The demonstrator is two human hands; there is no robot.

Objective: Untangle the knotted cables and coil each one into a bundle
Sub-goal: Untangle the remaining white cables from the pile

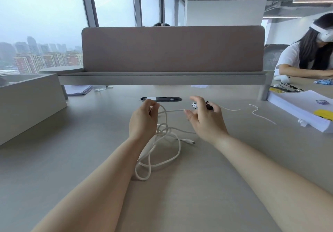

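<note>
White cables (pixel 163 152) lie tangled on the grey desk (pixel 216 186), with a knot (pixel 163 129) between my wrists and loops trailing toward me. A plug end (pixel 190 141) sticks out to the right of the knot. My left hand (pixel 143 121) pinches a strand lifted from the knot. That strand runs right toward my right hand (pixel 205 118), whose fingers are spread and loosely bent above the desk; its fingertips are close to the strand, and I cannot tell whether they touch it. A thinner white cable (pixel 261 115) lies apart at the right.
A small metal and dark object (pixel 201 105) lies behind my right hand. A cable port (pixel 160 99) is set into the desk below a brown divider (pixel 173 49). A paper stack (pixel 304 109) sits at the right; a grey box (pixel 30 101) stands left. Another person (pixel 308 58) sits far right.
</note>
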